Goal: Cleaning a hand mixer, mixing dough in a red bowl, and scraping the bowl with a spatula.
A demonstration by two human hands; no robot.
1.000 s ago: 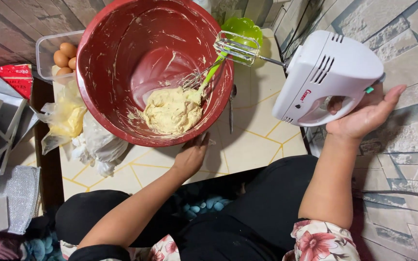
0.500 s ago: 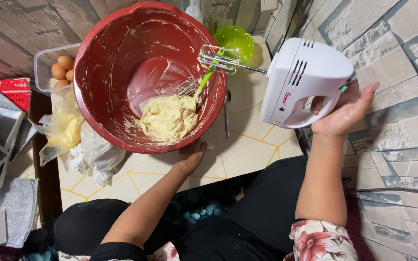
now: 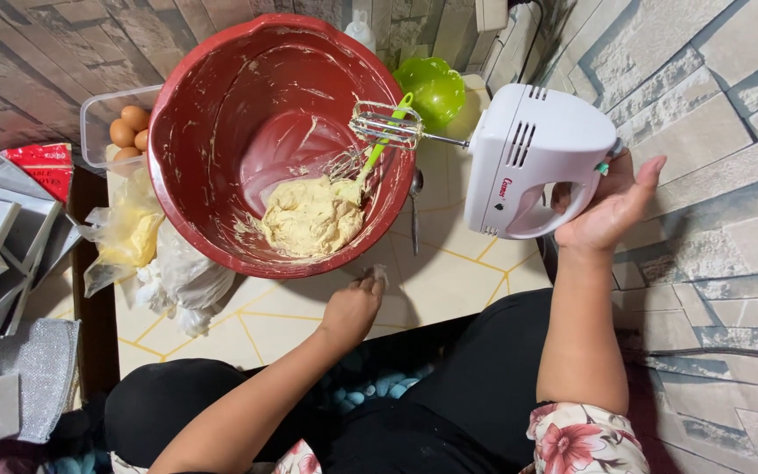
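So the right hand (image 3: 611,206) has its grip wrapped round the handle of the white hand mixer (image 3: 532,162), thumb through the loop, fingers partly spread behind it. The metal beaters (image 3: 385,125) are lifted clear of the dough, hanging over the right rim of the big red mixing bowl (image 3: 212,96). Compared with a second ago the mixer has drifted left and the beaters now sit further in over the bowl rather than at its edge, so I'd guess it's being lined up with the dough, not put away.

The left hand (image 3: 353,307) changed too: it was flat against the bowl's near side, now it's pulled back a bit and curled on the worktop (image 3: 449,272) near its front edge, fingertips pinching a small whitish scrap. Can't tell what that scrap is. So the bowl isn't being steadied right now.

The pale dough lump (image 3: 309,215) sits low in the bowl with a green-handled whisk (image 3: 370,162) stuck in it. A spoon (image 3: 415,206) lies just right of the bowl, a green bowl (image 3: 436,83) at the back edge, eggs in a tub (image 3: 129,127) at the back left corner, crumpled bags (image 3: 146,250) along the left edge.
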